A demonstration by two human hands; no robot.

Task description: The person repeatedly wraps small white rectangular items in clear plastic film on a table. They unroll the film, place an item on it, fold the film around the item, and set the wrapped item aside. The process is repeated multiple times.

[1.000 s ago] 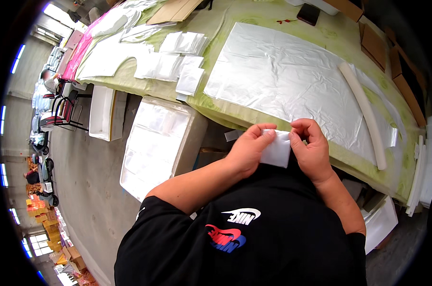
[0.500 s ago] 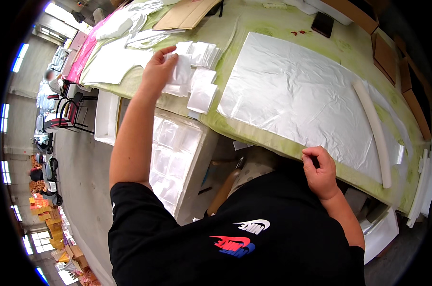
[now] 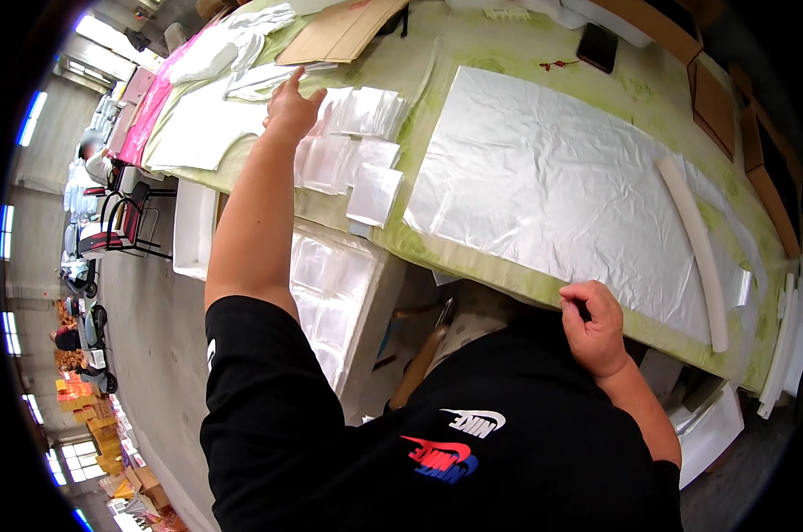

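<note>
My left hand [image 3: 293, 108] reaches over the far left of the table, fingers apart, nothing visible in them. Beside it lie stacks of small folded white translucent packets [image 3: 328, 161], with a single flat one [image 3: 374, 194] at their near end. White cloth-like pieces [image 3: 208, 133] spread to the left of this hand. My right hand [image 3: 594, 330] is curled closed at the table's front edge, with no object showing in it. A large crinkled silvery-white sheet [image 3: 543, 186] lies flat just beyond it.
A pale tube [image 3: 696, 253] rests on the sheet's right side. A dark phone [image 3: 598, 47] and cardboard boxes [image 3: 767, 168] are at the far right; a cardboard piece [image 3: 344, 31] lies at the back. Below the table's edge stands a bin of clear packets [image 3: 331, 275].
My left hand has let go of a white packet, which now lies among the stacks, and has moved up and left. My right hand stays nearly in place.
</note>
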